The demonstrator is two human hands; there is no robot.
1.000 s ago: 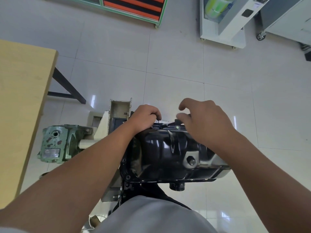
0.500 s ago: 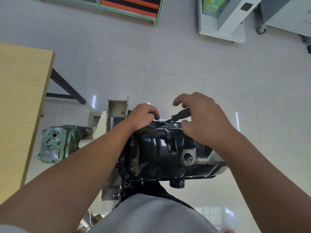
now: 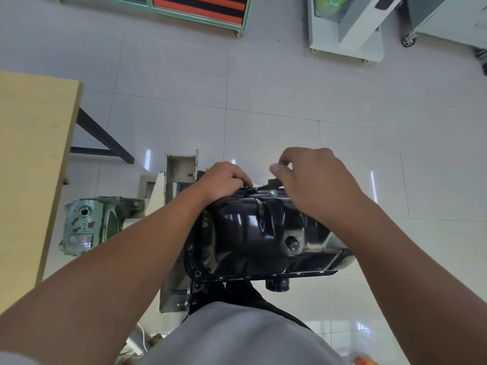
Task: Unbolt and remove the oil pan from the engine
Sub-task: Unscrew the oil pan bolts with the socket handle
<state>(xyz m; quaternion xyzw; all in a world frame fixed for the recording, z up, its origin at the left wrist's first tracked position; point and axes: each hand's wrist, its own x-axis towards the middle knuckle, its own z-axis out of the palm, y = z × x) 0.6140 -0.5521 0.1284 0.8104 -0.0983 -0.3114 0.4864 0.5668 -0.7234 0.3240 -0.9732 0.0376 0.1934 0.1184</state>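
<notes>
A glossy black oil pan (image 3: pixel 253 233) sits on top of the engine, right in front of me, with a drain plug (image 3: pixel 292 243) on its right side. My left hand (image 3: pixel 222 180) is curled over the far flange of the pan, its fingertips hidden. My right hand (image 3: pixel 313 180) is beside it at the far edge, fingers curled around a small dark tool (image 3: pixel 272 183) whose tip meets the flange near a bolt (image 3: pixel 272 192). Much of the tool is hidden behind the hand.
The engine hangs on a cream stand (image 3: pixel 181 175) with a green gearbox (image 3: pixel 87 225) to the left. A wooden table (image 3: pixel 29 159) lies at the left. White wheeled cabinets (image 3: pixel 347 30) and a green-framed rack (image 3: pixel 200 9) stand across the tiled floor.
My right hand has shifted slightly on the tool at the far flange, its fingers turning over it. The left hand keeps its place on the flange.
</notes>
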